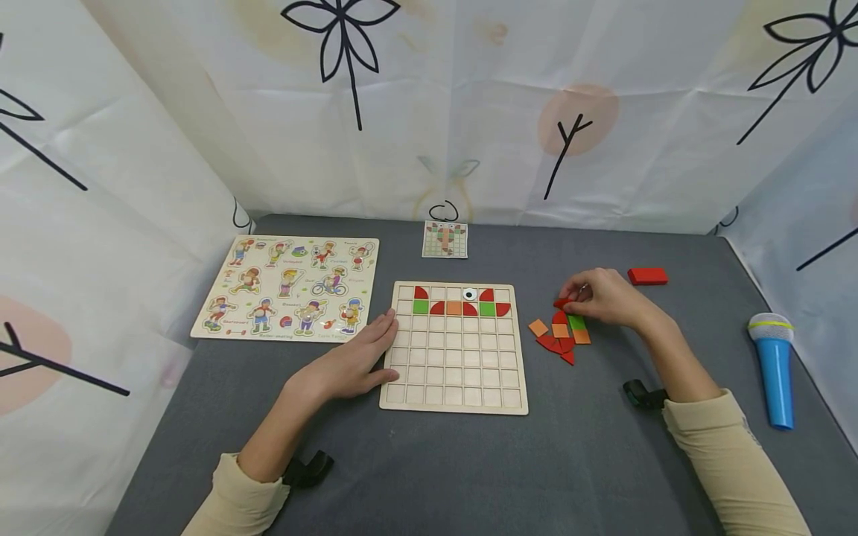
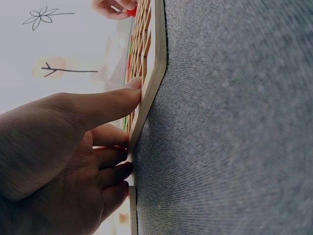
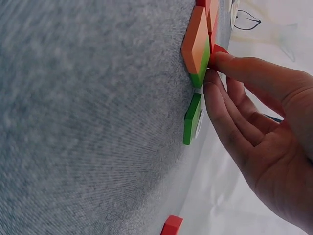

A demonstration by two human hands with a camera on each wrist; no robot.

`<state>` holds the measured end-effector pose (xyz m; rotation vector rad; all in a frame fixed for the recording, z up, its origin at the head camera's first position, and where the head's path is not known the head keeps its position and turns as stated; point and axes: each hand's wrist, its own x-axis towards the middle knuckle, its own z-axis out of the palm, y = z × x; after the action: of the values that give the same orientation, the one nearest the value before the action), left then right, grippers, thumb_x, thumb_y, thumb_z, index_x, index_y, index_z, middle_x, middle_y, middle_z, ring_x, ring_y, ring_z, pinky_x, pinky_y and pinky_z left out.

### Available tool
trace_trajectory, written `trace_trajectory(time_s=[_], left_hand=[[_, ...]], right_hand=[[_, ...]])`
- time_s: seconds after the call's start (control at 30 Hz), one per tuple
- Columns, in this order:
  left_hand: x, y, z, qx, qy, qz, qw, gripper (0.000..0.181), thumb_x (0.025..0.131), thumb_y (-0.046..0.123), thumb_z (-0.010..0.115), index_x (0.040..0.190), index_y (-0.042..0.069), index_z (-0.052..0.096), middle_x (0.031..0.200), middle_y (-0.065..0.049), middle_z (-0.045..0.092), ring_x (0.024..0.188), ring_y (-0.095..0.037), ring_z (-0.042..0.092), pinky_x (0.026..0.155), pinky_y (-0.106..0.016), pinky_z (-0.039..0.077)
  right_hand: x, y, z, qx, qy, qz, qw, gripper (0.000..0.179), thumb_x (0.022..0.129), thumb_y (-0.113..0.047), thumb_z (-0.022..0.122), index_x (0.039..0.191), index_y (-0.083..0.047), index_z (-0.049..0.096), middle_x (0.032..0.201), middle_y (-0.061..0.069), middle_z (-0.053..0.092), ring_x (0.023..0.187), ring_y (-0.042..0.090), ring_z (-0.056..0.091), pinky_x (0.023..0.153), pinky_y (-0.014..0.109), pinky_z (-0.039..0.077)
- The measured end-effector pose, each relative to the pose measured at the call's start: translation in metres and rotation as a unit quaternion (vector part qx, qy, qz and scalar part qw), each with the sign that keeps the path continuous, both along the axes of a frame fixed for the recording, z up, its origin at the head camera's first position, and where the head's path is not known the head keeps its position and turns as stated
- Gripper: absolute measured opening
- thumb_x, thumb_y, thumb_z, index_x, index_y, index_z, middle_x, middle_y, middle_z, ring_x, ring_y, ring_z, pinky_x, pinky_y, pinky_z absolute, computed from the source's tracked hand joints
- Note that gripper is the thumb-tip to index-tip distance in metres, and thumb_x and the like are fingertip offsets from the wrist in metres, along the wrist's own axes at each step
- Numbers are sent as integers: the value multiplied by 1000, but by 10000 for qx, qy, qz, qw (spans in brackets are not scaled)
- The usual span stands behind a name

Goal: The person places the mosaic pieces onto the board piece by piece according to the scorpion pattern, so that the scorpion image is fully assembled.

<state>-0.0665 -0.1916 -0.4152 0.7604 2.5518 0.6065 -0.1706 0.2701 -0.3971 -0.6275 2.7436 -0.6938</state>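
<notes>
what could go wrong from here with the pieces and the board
The right hand pinches a red piece right beside other loose pieces, so lifting it might knock some aside. The left hand touches the grid board at its edge; a firm push could slide the board and perhaps jostle the placed pieces.

On the left of the grey tabletop [image 1: 456,476] lies a pale picture board [image 1: 271,294] with three rows of small cartoon figures at sports, one on a bicycle, among printed words mostly too small to read. Toward the far right sits a red rectangular block [image 1: 647,276], and nearer the right edge lies a blue microphone [image 1: 774,372], its grey head pointing away. White cloth [image 1: 462,67] hangs behind and at both sides, printed with black line flowers, twigs and peach discs.
</notes>
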Motion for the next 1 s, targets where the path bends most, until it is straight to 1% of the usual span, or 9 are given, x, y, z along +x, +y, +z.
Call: trace_trajectory(time_s=[0.1, 0.27, 0.47, 0.57, 0.67, 0.7, 0.87, 0.9, 1.0], left_hand=[[1, 0, 1, 4, -20, 4, 10000, 83, 109, 26, 67, 169, -9, 21, 182, -26, 11, 170, -45, 15, 136, -60, 24], [1, 1, 3, -25, -27, 27, 10000, 83, 109, 26, 67, 169, -9, 21, 182, -25, 10, 170, -45, 15, 136, -60, 24], [1, 0, 3, 41, -94, 24, 9999, 84, 110, 28, 66, 169, -8, 20, 182, -25, 9, 170, -46, 13, 136, -61, 23], [0, -3, -4, 210, -103, 54, 9997, 85, 110, 33, 66, 170, -7, 20, 183, -23, 8, 171, -44, 12, 136, -61, 22], [-1, -7, -11, 386, -58, 42, 9992, 88, 109, 39, 65, 171, -5, 21, 184, -22, 8, 171, -44, 11, 137, -60, 21], [-1, -7, -11, 354, -69, 57, 9993, 88, 109, 38, 66, 171, -5, 20, 184, -21, 8, 171, -43, 11, 137, -60, 21], [0, -1, -2, 50, -95, 76, 9999, 84, 110, 30, 65, 170, -7, 20, 183, -23, 8, 171, -43, 12, 137, -58, 22], [0, 0, 2, -54, -116, 60, 9999, 83, 110, 27, 66, 170, -8, 20, 183, -24, 8, 171, -44, 13, 137, -60, 23], [1, 0, 2, -72, -103, 75, 9999, 83, 110, 27, 66, 170, -8, 20, 183, -24, 7, 171, -44, 12, 137, -60, 23]], right_hand=[[1, -2, 1, -184, 73, -30, 9998, 12, 96, -8, 82, 107, -4, 83, 96, 8, 83, 80, 14, 72, 68, 21, 55], [6, -12, 5, -638, 179, -72, 9978, 10, 97, -10, 82, 106, -5, 81, 104, 11, 81, 91, 24, 82, 75, 19, 58], [9, -32, 7, -1224, -343, 133, 9918, 8, 100, -8, 77, 106, -3, 77, 111, 18, 81, 94, 28, 85, 73, 21, 61], [9, -43, 7, -1309, -418, 227, 9903, 9, 100, -7, 78, 107, -2, 78, 108, 17, 83, 92, 29, 84, 74, 20, 61], [8, -55, 7, -1285, -314, 358, 9906, 11, 98, -6, 79, 108, -2, 81, 105, 13, 84, 90, 30, 83, 75, 19, 60], [7, -60, 7, -1302, -302, 404, 9902, 12, 98, -6, 79, 109, -2, 82, 105, 13, 84, 91, 29, 83, 76, 19, 61], [6, -83, 9, -1481, -411, 511, 9868, 16, 100, -4, 75, 114, -1, 83, 111, 17, 84, 100, 30, 84, 88, 32, 67], [5, -88, 9, -1541, -436, 535, 9856, 17, 100, -3, 73, 114, 0, 83, 113, 18, 84, 102, 30, 83, 90, 35, 68], [3, -103, 11, -1735, -515, 658, 9813, 19, 101, -1, 70, 115, 0, 83, 116, 19, 83, 104, 32, 83, 91, 36, 67]])
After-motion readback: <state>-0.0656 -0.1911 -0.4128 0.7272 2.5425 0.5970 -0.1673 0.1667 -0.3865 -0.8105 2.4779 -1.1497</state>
